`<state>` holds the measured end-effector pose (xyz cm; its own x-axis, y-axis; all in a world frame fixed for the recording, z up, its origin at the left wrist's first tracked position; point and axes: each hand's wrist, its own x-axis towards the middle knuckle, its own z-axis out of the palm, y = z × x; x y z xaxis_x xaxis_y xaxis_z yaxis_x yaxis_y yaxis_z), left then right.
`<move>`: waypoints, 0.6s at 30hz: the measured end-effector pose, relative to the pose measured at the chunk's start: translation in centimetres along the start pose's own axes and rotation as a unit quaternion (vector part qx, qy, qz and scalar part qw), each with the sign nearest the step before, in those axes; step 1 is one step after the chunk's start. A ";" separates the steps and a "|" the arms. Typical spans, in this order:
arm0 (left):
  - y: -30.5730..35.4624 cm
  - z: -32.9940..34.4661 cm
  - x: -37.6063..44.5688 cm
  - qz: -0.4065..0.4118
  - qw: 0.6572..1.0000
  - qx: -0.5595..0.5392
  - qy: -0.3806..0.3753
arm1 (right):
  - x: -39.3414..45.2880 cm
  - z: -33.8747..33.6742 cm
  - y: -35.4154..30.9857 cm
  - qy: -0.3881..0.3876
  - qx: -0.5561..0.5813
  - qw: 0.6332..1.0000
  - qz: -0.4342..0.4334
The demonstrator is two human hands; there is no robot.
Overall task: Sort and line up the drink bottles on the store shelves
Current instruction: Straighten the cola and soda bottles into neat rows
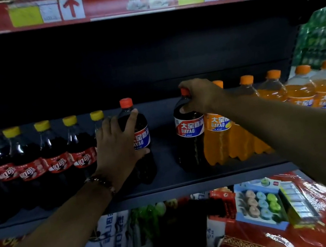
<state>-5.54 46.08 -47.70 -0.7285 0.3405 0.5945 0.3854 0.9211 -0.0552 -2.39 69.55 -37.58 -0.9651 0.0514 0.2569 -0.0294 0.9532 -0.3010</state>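
Shelf [166,178]: hand [198,96] atop bottle [190,140]

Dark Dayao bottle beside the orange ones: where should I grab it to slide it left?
Take the dark Dayao bottle by the neck and shoulder, from above and the front. An orange bottle touches its right side, so the body is blocked there; the narrow neck stands free. The right hand already grips there.

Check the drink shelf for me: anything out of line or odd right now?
Yes. The two dark Dayao bottles stand apart with a bare gap between them: one held by the left hand beside the yellow-capped cola row, the other gripped at the neck by the right hand against the orange sodas. Nothing spilled or damaged.
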 end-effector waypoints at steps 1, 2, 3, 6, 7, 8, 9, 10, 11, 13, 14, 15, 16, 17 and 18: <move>-0.1 0.0 0.1 0.000 1.000 -0.001 -0.003 | 0.0 -0.1 0.0 0.001 -0.006 1.000 0.004; -0.1 0.1 0.2 0.000 1.000 -0.002 -0.005 | 0.0 -0.2 -0.1 -0.001 -0.007 1.000 0.008; -0.1 0.1 0.2 0.001 1.000 -0.002 -0.005 | 0.0 -0.1 -0.1 -0.005 -0.006 1.000 0.013; 0.1 0.3 0.2 0.002 1.000 -0.002 0.002 | -0.1 0.4 -0.5 0.011 -0.031 0.999 0.015; 0.2 0.3 0.1 0.003 1.000 -0.007 0.003 | -0.1 0.7 -0.7 0.035 -0.043 0.998 0.003; 0.2 0.4 0.1 0.003 1.000 -0.011 -0.001 | -0.2 1.1 -1.3 0.063 -0.051 0.996 -0.022; 0.3 0.5 -0.1 0.002 1.000 -0.014 -0.006 | -0.2 1.5 -2.0 0.081 -0.049 0.994 -0.054; 0.5 0.7 -0.2 0.001 1.000 -0.017 -0.004 | -0.2 1.9 -3.0 0.080 -0.030 0.993 -0.084; 0.6 0.9 -0.5 0.000 1.000 -0.021 0.004 | 0.0 2.2 -4.1 0.063 0.009 0.993 -0.103; 0.8 1.3 -1.3 -0.008 0.999 -0.028 0.019 | 0.9 2.9 -6.6 -0.004 0.120 0.987 -0.104; 0.8 1.6 -1.9 -0.014 0.999 -0.035 0.030 | 1.5 3.1 -7.7 -0.043 0.180 0.978 -0.092; 0.7 1.9 -2.7 -0.020 0.998 -0.049 0.044 | 2.0 3.4 -8.5 -0.078 0.232 0.967 -0.075; 0.5 2.1 -3.5 -0.030 0.996 -0.068 0.058 | 2.5 3.8 -9.1 -0.102 0.263 0.958 -0.059; 0.4 2.4 -4.4 -0.045 0.992 -0.092 0.073 | 3.0 4.3 -9.4 -0.106 0.272 0.955 -0.050; 0.2 2.6 -5.1 -0.068 0.986 -0.123 0.086 | 3.4 4.8 -9.5 -0.090 0.265 0.959 -0.052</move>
<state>-3.22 45.03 -52.86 -0.6844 0.1604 0.7112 0.4320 0.8750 0.2184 -6.70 59.26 -38.30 -0.9776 -0.1330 0.1631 -0.2101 0.6629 -0.7186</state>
